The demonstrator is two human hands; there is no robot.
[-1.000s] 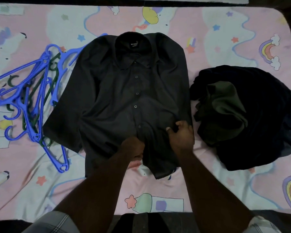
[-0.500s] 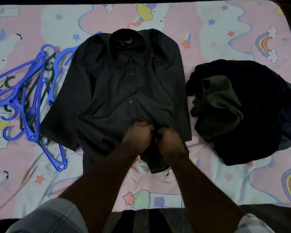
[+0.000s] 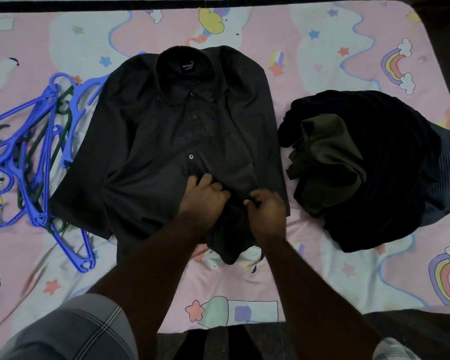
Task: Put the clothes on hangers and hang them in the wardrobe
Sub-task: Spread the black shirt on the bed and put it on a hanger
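A dark grey button-up shirt (image 3: 166,141) lies flat on the bed, collar at the far side, front facing up. My left hand (image 3: 203,196) and my right hand (image 3: 266,210) sit side by side on the lower part of its button placket, fingers curled and pinching the cloth there. The shirt's bottom hem bunches under my wrists. A tangle of blue and dark green plastic hangers (image 3: 34,157) lies to the left of the shirt, one blue hanger partly under its left sleeve.
A heap of dark clothes (image 3: 390,178) with an olive green piece (image 3: 327,162) on top lies to the right of the shirt. Everything rests on a pink cartoon-print bedsheet (image 3: 322,40). The bed's dark edges run along the top and right.
Both hands came together at the placket and have shifted up the shirt front. The right hand moved left from the shirt's right edge.
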